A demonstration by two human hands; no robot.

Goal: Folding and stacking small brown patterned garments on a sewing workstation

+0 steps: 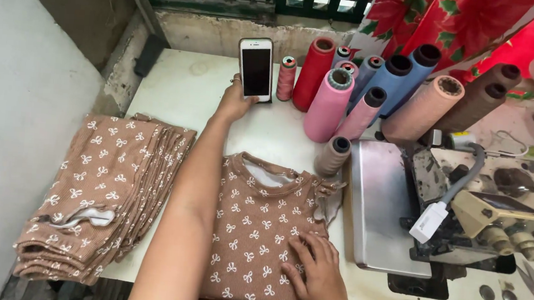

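Propping the phone (255,68) upright at twelve o'clock, left hand (235,100) is pinching it; right hand (315,276), fingers spread, is flattening the shirt (254,228).

Smartphone (255,68): white-framed, screen dark, propped upright at far side of white table (183,86), just left of thread cones (347,93); lower edge gripped. Brown garment (254,231) with white bow print: spread flat, neckline toward cones, on table's near edge, right of stacked matching pieces; lower right part pressed flat.
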